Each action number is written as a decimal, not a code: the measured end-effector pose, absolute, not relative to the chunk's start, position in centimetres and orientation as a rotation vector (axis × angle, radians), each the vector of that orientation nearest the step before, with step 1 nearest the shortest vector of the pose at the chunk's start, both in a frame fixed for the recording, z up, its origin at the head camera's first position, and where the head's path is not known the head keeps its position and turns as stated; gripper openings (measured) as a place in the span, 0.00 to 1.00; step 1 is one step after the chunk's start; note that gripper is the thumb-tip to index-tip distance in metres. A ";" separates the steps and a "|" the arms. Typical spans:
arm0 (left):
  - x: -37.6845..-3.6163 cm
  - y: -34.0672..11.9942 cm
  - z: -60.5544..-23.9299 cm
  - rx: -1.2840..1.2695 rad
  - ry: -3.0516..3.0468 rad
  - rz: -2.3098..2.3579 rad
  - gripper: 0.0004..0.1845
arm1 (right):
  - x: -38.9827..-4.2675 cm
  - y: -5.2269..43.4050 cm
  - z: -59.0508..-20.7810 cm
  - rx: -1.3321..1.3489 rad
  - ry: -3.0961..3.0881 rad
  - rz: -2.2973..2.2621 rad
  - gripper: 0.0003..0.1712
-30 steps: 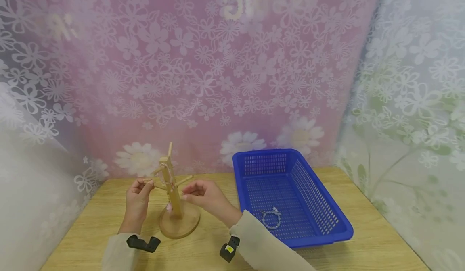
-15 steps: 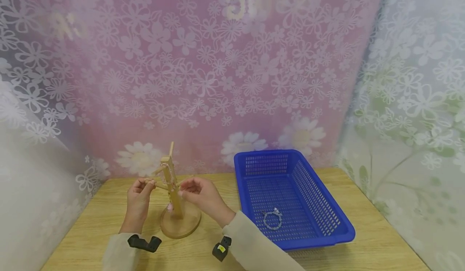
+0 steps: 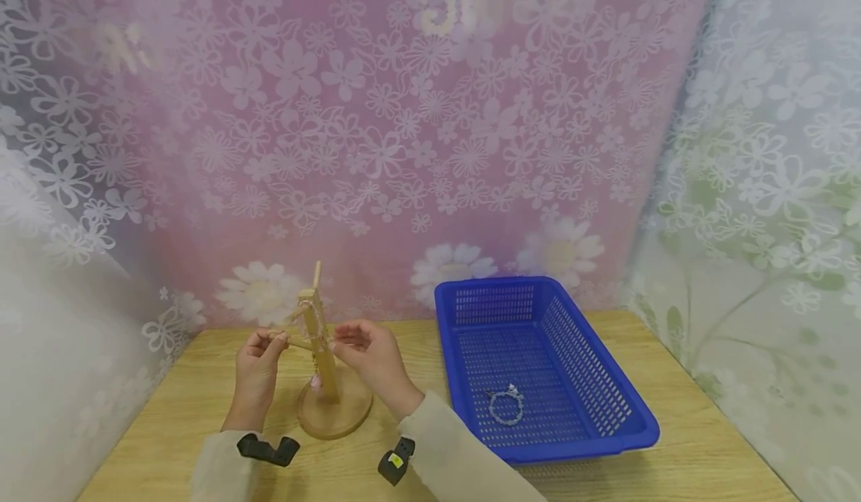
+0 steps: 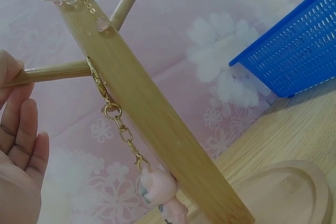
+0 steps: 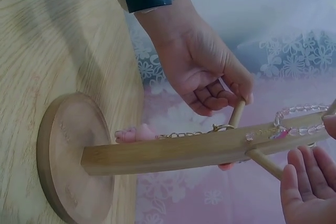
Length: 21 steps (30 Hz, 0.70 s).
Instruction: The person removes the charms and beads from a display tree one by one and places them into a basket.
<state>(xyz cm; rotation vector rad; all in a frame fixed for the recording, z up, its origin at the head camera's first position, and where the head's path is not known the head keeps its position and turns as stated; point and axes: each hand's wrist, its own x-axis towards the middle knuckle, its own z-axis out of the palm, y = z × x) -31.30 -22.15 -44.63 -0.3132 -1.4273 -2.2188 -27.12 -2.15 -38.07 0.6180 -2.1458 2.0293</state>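
Note:
A wooden peg stand [image 3: 321, 352] rises from a round base [image 3: 335, 412] on the table. My left hand [image 3: 258, 358] pinches the tip of its left peg [image 4: 52, 72], as the right wrist view also shows for the left hand [image 5: 205, 72]. A gold chain [image 4: 119, 127] with a pink charm [image 4: 160, 192] hangs from that peg. Clear beads of a bracelet [image 5: 300, 118] loop round the post near its top. My right hand [image 3: 366, 352] is at the stand's right side, its fingers [image 5: 307, 182] loosely straight by the right peg [image 5: 265, 163] and its thumb near the beads.
A blue plastic basket [image 3: 605, 405] stands to the right of the stand with a beaded bracelet [image 3: 504, 405] lying in it. Flowered curtains close off the back and both sides. The wooden table [image 3: 679, 450] runs on past the basket.
My right hand has moved left, from beside the stand up to its post and right peg. The left hand keeps its hold on the left peg.

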 end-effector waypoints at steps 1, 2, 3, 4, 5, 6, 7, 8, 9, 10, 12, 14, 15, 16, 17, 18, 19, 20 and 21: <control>-31.3 -22.2 -44.7 -0.326 -1.434 -2.206 0.11 | -27.1 -2.3 -38.0 0.611 -2.146 2.022 0.13; -31.3 -22.2 -44.8 -0.365 -1.416 -2.207 0.10 | -27.0 -2.4 -37.9 0.603 -2.144 2.018 0.14; -31.3 -22.3 -44.8 -0.378 -1.422 -2.198 0.10 | -27.0 -2.5 -37.8 0.598 -2.138 2.020 0.14; -31.3 -22.3 -44.8 -0.384 -1.427 -2.191 0.10 | -26.9 -2.7 -37.7 0.586 -2.138 2.021 0.14; -31.3 -22.4 -44.8 -0.388 -1.429 -2.188 0.10 | -26.9 -2.8 -37.7 0.580 -2.137 2.023 0.15; -31.3 -22.4 -44.8 -0.378 -1.426 -2.194 0.10 | -26.9 -2.9 -37.7 0.574 -2.135 2.030 0.15; -31.3 -22.4 -44.7 -0.356 -1.430 -2.199 0.11 | -26.9 -3.1 -37.7 0.570 -2.134 2.032 0.16; -31.3 -22.4 -44.6 -0.327 -1.431 -2.209 0.12 | -26.9 -3.2 -37.6 0.567 -2.130 2.035 0.16; -31.2 -22.3 -44.4 -0.277 -1.454 -2.210 0.12 | -26.9 -3.3 -37.6 0.569 -2.126 2.035 0.16; -31.1 -22.3 -44.3 -0.246 -1.452 -2.222 0.13 | -26.9 -3.4 -37.6 0.568 -2.125 2.033 0.16; -31.1 -22.3 -44.2 -0.193 -1.457 -2.236 0.15 | -27.0 -3.6 -37.6 0.566 -2.112 2.027 0.15; -31.2 -22.3 -44.1 -0.167 -1.460 -2.239 0.16 | -27.0 -3.9 -37.5 0.565 -2.099 2.019 0.15; -31.1 -22.3 -44.1 -0.170 -1.458 -2.238 0.16 | -27.0 -4.1 -37.5 0.567 -2.090 2.015 0.15; -31.2 -22.3 -44.2 -0.174 -1.458 -2.234 0.16 | -27.1 -4.2 -37.5 0.566 -2.081 2.014 0.15; -31.2 -22.4 -44.2 -0.182 -1.456 -2.232 0.16 | -27.1 -4.4 -37.5 0.567 -2.073 2.011 0.14; -31.2 -22.4 -44.2 -0.194 -1.454 -2.232 0.16 | -27.2 -4.5 -37.5 0.572 -2.065 2.010 0.14; -31.2 -22.4 -44.2 -0.203 -1.446 -2.236 0.16 | -27.2 -4.6 -37.5 0.580 -2.059 2.007 0.14; -31.1 -22.4 -44.2 -0.211 -1.438 -2.239 0.16 | -27.3 -4.7 -37.6 0.585 -2.057 1.996 0.13; -31.1 -22.4 -44.2 -0.212 -1.432 -2.242 0.16 | -27.4 -4.8 -37.6 0.588 -2.060 1.991 0.13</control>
